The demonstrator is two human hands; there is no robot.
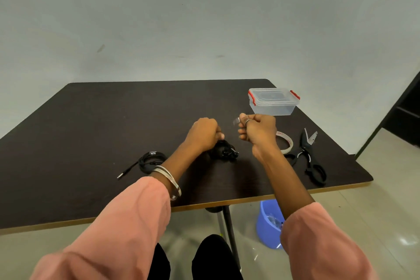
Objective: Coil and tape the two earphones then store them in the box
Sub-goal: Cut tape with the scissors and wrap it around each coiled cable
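Clear tape strip (235,121) is pinched in the curled fingers of the raised right hand (258,129), while the coiled earphone (223,150) is held on the dark surface (95,125) by the fisted left hand (203,133), its fingertips hidden, box (273,101) shut beyond.

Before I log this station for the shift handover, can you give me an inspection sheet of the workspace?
Surface: dark brown table, light edge band.
Job's things: taped black earphone coil at left; second black earphone coil; lidded clear plastic box with red clips; white tape roll.
Clutter: black-handled scissors.
Hands: left hand grips second coil; right hand pinches clear tape strip.
Cables: plug lead trails from taped coil.
Surroundings: blue plastic bucket on floor; grey wall.
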